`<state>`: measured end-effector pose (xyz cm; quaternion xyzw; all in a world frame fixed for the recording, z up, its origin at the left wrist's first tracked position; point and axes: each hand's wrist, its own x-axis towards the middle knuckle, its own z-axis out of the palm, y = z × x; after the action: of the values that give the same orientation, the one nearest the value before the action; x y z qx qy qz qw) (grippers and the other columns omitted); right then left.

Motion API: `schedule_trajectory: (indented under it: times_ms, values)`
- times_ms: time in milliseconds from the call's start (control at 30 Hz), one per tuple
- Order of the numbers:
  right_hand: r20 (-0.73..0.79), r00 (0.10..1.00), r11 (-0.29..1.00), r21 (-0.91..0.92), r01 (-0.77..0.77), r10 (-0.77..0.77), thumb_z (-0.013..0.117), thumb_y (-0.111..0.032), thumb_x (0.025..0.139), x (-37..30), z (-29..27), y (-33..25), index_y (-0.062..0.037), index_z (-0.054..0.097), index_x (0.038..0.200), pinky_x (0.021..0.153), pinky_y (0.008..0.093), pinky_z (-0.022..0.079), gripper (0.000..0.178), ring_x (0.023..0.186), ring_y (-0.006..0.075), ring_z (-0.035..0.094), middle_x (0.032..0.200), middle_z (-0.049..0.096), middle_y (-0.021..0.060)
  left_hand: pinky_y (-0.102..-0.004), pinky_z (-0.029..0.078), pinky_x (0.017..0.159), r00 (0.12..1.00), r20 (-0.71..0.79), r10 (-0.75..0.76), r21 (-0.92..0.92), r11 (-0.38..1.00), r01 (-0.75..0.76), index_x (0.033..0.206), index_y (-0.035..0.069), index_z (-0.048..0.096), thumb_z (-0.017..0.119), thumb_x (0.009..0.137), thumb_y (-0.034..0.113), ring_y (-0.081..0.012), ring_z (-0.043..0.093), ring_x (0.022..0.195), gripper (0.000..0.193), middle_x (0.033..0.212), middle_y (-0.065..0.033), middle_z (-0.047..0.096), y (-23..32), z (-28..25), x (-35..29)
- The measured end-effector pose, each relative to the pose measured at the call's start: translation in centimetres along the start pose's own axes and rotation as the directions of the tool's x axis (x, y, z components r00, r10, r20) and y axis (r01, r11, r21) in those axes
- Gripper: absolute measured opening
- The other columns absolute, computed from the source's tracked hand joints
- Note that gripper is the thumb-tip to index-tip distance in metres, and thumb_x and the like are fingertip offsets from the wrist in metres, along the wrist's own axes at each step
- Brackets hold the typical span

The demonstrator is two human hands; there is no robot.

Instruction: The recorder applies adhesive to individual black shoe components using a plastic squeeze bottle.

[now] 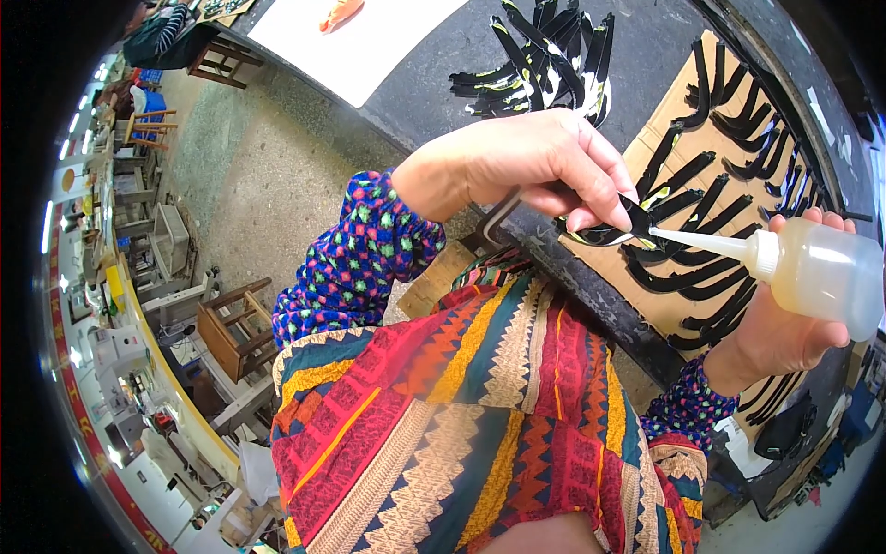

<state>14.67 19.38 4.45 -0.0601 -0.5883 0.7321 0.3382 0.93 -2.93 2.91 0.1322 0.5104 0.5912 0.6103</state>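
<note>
My left hand (563,171) pinches a short black strip (637,217) between thumb and fingers, above the near edge of the dark table. In my right hand (780,323) lies a translucent squeeze bottle (826,272) with yellowish liquid in it, tilted on its side. Its long pointed nozzle (697,238) reaches left, with the tip at the strip in my left hand; whether they touch I cannot tell. Under and beyond my hands, many curved black strips (706,277) lie in rows on a cardboard sheet (651,148).
A loose pile of black strips with white and yellow-green parts (544,55) lies on the dark table (415,92). Left of it is a white sheet (369,37) with an orange object (340,14). A wooden stool (242,328) stands on the floor at left, near machine tables.
</note>
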Motion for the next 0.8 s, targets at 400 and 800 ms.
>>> schedule_trajectory:
  times_ms: [400,800]
  values:
    - [-0.024,1.0,1.0,-0.004,-0.006,0.005,0.072,-0.058,0.057,-0.24,-0.1,0.22,-0.0004,0.028,0.13,0.094,0.0522,0.036,0.103,0.118,0.0325,0.041,0.127,0.041,0.0141,-0.0137,0.021,0.034,1.0,0.0,0.008,0.005,1.0,-0.008,0.087,-0.001,0.062,0.066,0.074,0.008,-0.0007,0.041,0.038,0.017,0.055,-0.0023,0.055,-0.23,-0.26,0.25]
    - [-0.01,1.0,1.0,0.005,-0.012,0.012,0.07,-0.06,0.058,-0.47,-0.65,0.37,0.0,0.029,0.129,0.092,0.0516,0.036,0.102,0.116,0.0314,0.042,0.125,0.043,0.0129,-0.014,0.021,0.033,1.0,0.012,0.005,0.02,1.0,-0.005,0.088,-0.001,0.062,0.066,0.074,0.008,-0.0007,0.04,0.037,0.017,0.054,-0.0026,0.055,-0.3,-0.62,0.44]
